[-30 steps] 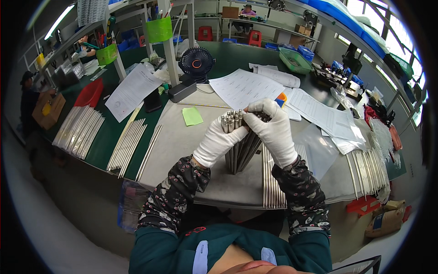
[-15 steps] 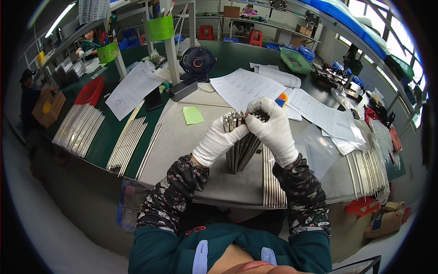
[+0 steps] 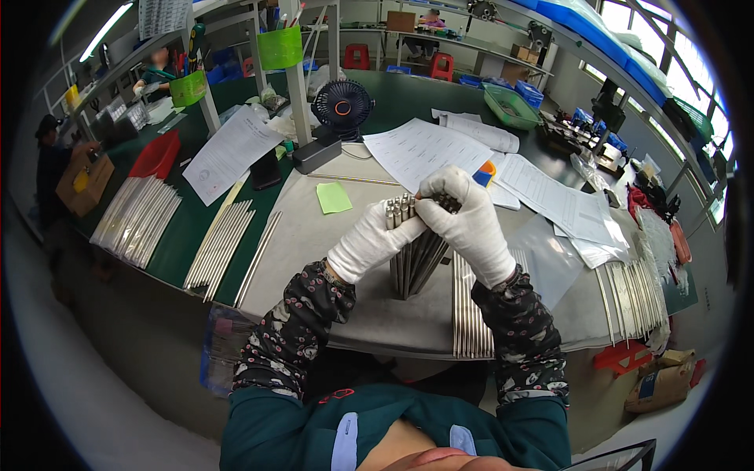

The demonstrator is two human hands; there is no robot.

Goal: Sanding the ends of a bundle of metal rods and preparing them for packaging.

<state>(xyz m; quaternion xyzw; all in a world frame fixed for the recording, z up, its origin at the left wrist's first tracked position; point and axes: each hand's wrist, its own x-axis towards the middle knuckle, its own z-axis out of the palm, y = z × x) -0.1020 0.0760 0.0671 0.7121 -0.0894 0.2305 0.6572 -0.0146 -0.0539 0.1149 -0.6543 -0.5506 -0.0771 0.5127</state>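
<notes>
Basically, both gloved hands are on the bundle of metal rods, standing on the grey mat near the middle of the bench's front edge. Bundle [image 3: 412,267]: long axis near upright, top ends up between the gloves, bottom ends down, apparently resting on the mat [image 3: 361,314]; some rods tilt, tops toward the bench's right edge. Key relation: bundle sits right of the left hand [image 3: 371,242] and left of the right hand [image 3: 465,221]; neither is nearer, both touch it.

Left hand: closed round the left side, thumb across the front, other fingers mostly hidden behind. Right hand: curled tight round the right part near the tops, thumb and fingertips in at the ends; can't tell if one rod is pinched singly.

Just beside the bundle, toward the bench's right edge, a row of rods [image 3: 472,318] lies flat, long axis front to back, near ends at the front edge, partly under the right sleeve [image 3: 518,330]. Sticky note [image 3: 334,198] lies beyond the left hand; fan [image 3: 343,108] farther toward the back edge of the bench [image 3: 416,106].
</notes>
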